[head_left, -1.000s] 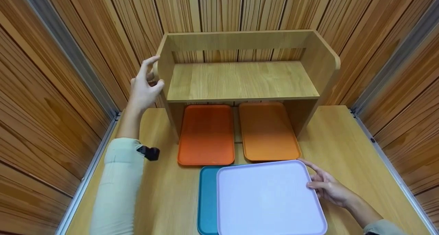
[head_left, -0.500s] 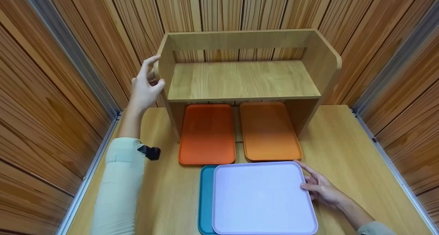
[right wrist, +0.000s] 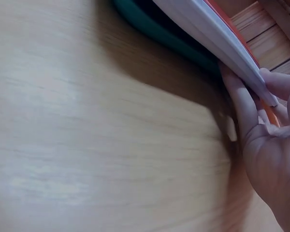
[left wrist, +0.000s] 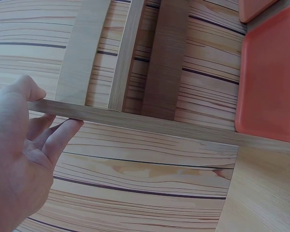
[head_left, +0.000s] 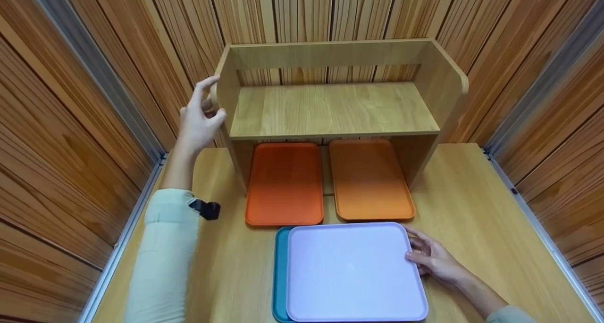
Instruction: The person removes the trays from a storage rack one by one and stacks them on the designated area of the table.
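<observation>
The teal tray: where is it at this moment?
In the head view, the teal tray is at bottom centre, partly hidden beneath the lavender tray; its left strip shows in front of the red-orange tray.

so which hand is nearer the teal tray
The right hand, near the right end of the teal tray, gripping the lilac tray above it; the left hand is farther off, holding the shelf beyond.

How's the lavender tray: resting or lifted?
Lavender tray lifted on the right: right hand grips it; right wrist view shows gap above teal tray. Left side: cannot tell.
</observation>
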`<state>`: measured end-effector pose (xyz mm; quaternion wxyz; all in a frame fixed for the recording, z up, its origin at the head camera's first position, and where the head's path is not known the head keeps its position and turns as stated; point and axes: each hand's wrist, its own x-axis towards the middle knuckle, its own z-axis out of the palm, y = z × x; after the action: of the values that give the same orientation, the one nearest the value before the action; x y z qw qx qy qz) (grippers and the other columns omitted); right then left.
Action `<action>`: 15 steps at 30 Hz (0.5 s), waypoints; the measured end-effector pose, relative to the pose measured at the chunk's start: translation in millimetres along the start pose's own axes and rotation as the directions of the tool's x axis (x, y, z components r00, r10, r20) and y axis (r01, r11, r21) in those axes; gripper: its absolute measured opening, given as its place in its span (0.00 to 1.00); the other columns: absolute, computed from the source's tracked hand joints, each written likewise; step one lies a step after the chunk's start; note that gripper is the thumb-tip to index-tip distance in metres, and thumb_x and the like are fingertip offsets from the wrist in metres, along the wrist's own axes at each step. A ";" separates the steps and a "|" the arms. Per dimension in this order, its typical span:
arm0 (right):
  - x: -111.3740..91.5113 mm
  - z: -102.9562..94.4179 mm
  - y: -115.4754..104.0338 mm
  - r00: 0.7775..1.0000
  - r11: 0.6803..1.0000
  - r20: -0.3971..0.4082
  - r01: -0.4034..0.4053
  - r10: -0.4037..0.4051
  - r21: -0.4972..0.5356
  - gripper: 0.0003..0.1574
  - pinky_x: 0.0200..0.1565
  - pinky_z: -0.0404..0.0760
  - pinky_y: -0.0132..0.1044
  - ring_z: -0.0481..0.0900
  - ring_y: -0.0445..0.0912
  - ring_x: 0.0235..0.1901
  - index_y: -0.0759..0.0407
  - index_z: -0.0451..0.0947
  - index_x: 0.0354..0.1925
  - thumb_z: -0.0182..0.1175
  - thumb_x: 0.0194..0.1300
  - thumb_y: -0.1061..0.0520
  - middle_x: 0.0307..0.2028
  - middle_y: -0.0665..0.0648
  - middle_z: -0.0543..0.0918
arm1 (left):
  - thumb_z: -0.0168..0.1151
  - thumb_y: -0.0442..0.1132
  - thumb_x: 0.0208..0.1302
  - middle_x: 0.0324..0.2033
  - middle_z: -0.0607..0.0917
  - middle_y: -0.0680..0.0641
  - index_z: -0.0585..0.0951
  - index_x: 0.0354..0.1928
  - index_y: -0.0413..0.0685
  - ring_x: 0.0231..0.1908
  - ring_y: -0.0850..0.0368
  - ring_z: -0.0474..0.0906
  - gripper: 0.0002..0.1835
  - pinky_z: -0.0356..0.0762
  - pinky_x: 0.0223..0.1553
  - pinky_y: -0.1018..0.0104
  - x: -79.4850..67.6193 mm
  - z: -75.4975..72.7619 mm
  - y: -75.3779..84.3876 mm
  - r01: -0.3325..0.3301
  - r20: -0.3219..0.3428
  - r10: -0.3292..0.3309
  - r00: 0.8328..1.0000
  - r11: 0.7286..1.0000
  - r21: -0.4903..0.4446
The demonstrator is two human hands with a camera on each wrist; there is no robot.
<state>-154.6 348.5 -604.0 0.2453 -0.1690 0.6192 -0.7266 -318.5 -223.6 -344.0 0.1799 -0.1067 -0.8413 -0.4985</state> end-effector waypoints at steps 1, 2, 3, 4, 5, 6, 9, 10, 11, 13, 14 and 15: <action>0.8 0.8 0.0 1.000 1.000 -0.004 0.006 -0.007 -0.027 0.45 0.46 0.96 0.42 0.94 0.43 0.51 0.27 0.66 0.81 0.53 0.84 0.71 0.64 0.45 0.86 | 0.58 0.32 0.77 0.76 0.81 0.36 0.69 0.85 0.66 0.70 0.43 0.87 0.38 0.88 0.57 0.62 0.1 0.1 -0.1 0.001 -0.002 -0.001 1.000 1.000 0.003; 1.6 1.8 -0.2 1.000 0.999 -0.007 0.008 -0.008 -0.052 0.45 0.46 0.96 0.41 0.93 0.42 0.51 0.28 0.66 0.82 0.54 0.84 0.70 0.63 0.46 0.85 | 0.58 0.32 0.77 0.76 0.81 0.36 0.69 0.85 0.66 0.70 0.43 0.87 0.38 0.89 0.58 0.60 0.3 0.3 -0.1 0.003 -0.003 -0.003 1.000 1.000 0.003; 2.2 2.9 -0.9 1.000 0.997 -0.013 0.006 -0.007 -0.081 0.45 0.45 0.96 0.41 0.93 0.42 0.51 0.29 0.64 0.83 0.55 0.84 0.69 0.62 0.46 0.85 | 0.58 0.32 0.77 0.76 0.81 0.36 0.69 0.85 0.66 0.70 0.43 0.87 0.38 0.90 0.59 0.57 0.5 0.4 -0.1 0.003 -0.004 -0.003 1.000 1.000 0.003; 3.1 3.9 -1.6 1.000 0.994 -0.018 0.003 -0.005 -0.106 0.45 0.45 0.96 0.40 0.93 0.41 0.50 0.29 0.64 0.83 0.55 0.84 0.69 0.61 0.47 0.83 | 0.58 0.32 0.77 0.76 0.81 0.36 0.69 0.85 0.66 0.70 0.42 0.87 0.38 0.91 0.61 0.54 0.6 0.5 -0.1 0.002 -0.005 -0.002 1.000 1.000 0.003; 4.3 4.6 -2.1 1.000 0.991 -0.020 0.009 -0.012 -0.133 0.46 0.45 0.96 0.39 0.92 0.40 0.51 0.32 0.62 0.86 0.56 0.84 0.68 0.60 0.48 0.83 | 0.58 0.32 0.77 0.75 0.81 0.36 0.69 0.85 0.65 0.70 0.42 0.87 0.38 0.91 0.61 0.54 0.7 0.5 -0.1 0.000 -0.005 0.000 1.000 1.000 0.003; 5.6 5.4 -2.6 0.999 0.987 -0.022 0.019 -0.023 -0.160 0.46 0.46 0.96 0.38 0.91 0.39 0.52 0.35 0.61 0.87 0.57 0.84 0.68 0.60 0.48 0.82 | 0.58 0.32 0.77 0.75 0.81 0.36 0.69 0.85 0.65 0.70 0.42 0.87 0.38 0.91 0.62 0.54 1.0 0.6 -0.6 -0.002 -0.005 0.002 1.000 1.000 0.003; 10.2 6.7 -2.8 0.997 0.975 -0.012 0.071 -0.076 -0.210 0.48 0.47 0.94 0.34 0.89 0.37 0.52 0.39 0.61 0.88 0.58 0.82 0.70 0.59 0.48 0.81 | 0.57 0.32 0.77 0.75 0.82 0.36 0.68 0.85 0.65 0.70 0.42 0.87 0.38 0.90 0.60 0.57 0.8 -0.1 -0.3 -0.007 -0.001 0.007 1.000 1.000 -0.005; 12.0 7.1 -2.4 0.995 0.970 -0.005 0.092 -0.096 -0.225 0.48 0.47 0.94 0.33 0.89 0.36 0.52 0.38 0.62 0.87 0.58 0.82 0.71 0.58 0.48 0.81 | 0.57 0.32 0.77 0.74 0.83 0.36 0.68 0.85 0.65 0.69 0.43 0.87 0.38 0.89 0.59 0.59 0.5 -0.3 0.2 -0.008 0.001 0.008 1.000 1.000 -0.005; 13.6 7.7 -2.2 0.993 0.964 -0.001 0.111 -0.115 -0.241 0.48 0.46 0.93 0.32 0.88 0.36 0.51 0.41 0.62 0.88 0.58 0.81 0.71 0.57 0.48 0.81 | 0.57 0.32 0.77 0.74 0.83 0.36 0.68 0.85 0.65 0.69 0.42 0.87 0.38 0.89 0.59 0.60 0.3 -0.6 0.5 -0.008 0.001 0.008 1.000 1.000 -0.004; 15.6 9.6 -2.3 0.993 0.959 0.002 0.113 -0.117 -0.259 0.48 0.41 0.92 0.32 0.89 0.36 0.48 0.44 0.63 0.88 0.59 0.80 0.72 0.55 0.50 0.81 | 0.57 0.32 0.77 0.73 0.84 0.36 0.69 0.85 0.65 0.69 0.42 0.88 0.38 0.89 0.60 0.56 -0.1 -0.8 1.4 -0.003 0.001 0.003 1.000 1.000 -0.002; 16.4 11.0 -2.7 0.994 0.958 -0.001 0.103 -0.107 -0.269 0.48 0.38 0.92 0.32 0.89 0.36 0.46 0.51 0.61 0.89 0.60 0.80 0.71 0.54 0.52 0.80 | 0.57 0.32 0.77 0.73 0.84 0.36 0.69 0.85 0.64 0.69 0.42 0.88 0.38 0.89 0.62 0.53 -0.3 -0.8 1.4 -0.002 0.001 0.002 1.000 1.000 -0.002; 17.1 12.3 -3.1 0.995 0.954 -0.009 0.088 -0.095 -0.286 0.48 0.36 0.92 0.32 0.89 0.36 0.44 0.58 0.58 0.89 0.61 0.80 0.70 0.53 0.53 0.79 | 0.58 0.32 0.77 0.73 0.84 0.36 0.69 0.85 0.64 0.69 0.43 0.88 0.38 0.89 0.62 0.51 -0.5 -0.9 1.5 -0.001 0.000 0.001 1.000 1.000 -0.001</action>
<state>-162.3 329.1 -599.8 0.1775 -0.2230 0.7116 -0.6422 -317.4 -223.7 -342.6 0.1800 -0.1071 -0.8410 -0.4988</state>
